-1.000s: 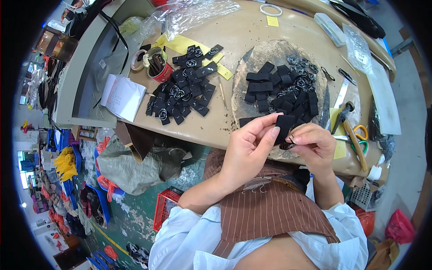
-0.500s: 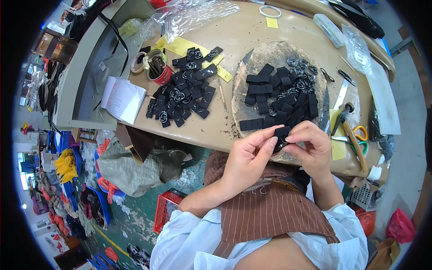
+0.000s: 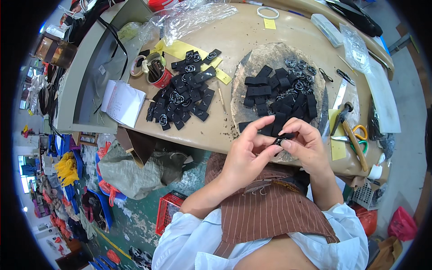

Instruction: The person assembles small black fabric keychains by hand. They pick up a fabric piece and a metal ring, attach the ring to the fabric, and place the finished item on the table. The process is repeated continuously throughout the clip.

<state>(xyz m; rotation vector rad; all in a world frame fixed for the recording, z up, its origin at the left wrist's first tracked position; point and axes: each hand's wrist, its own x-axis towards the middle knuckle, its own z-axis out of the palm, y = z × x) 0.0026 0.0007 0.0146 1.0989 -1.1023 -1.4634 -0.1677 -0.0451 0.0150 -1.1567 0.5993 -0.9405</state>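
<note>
in the head view, the right hand (image 3: 311,147) is pinching a small black strap piece (image 3: 285,138) between thumb and fingers, now lying sideways where it was standing upright half a second ago. the left hand (image 3: 245,155) is spreading its index finger, earlier near the piece, away; whether its thumb is gripping i cannot tell. both hands are hovering at the near edge of the round board (image 3: 280,48).

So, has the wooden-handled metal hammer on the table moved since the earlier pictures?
No. The wooden-handled metal hammer keeps the same place beside the round, worn slab: its head shows no shift toward or away from the slab's right edge.
</note>
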